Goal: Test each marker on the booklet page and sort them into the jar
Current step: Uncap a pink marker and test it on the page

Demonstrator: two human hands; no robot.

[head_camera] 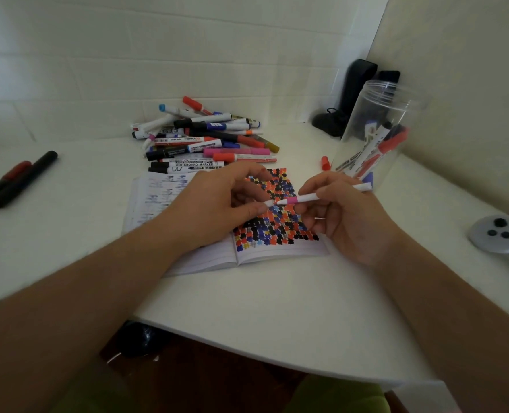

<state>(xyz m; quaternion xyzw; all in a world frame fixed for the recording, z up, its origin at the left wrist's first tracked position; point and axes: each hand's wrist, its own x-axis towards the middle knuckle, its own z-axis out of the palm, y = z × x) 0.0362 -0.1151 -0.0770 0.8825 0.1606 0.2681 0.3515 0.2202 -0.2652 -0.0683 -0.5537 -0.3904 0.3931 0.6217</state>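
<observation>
Task partly done. The clear plastic jar (378, 135), far right, is holding only a few sorted markers, while a large pile (205, 138) is lying untested beyond the booklet (265, 251). Its lined right page is carrying dense red, black and blue blots. The right hand (342, 216) is gripping a slim white marker (307, 198) with a pink band over that page; the left hand (217, 201) is pinching its white cap (268, 203), just beside the tip.

White table (247, 308): booklet (265, 254), markers (208, 138), jar (375, 135).
</observation>
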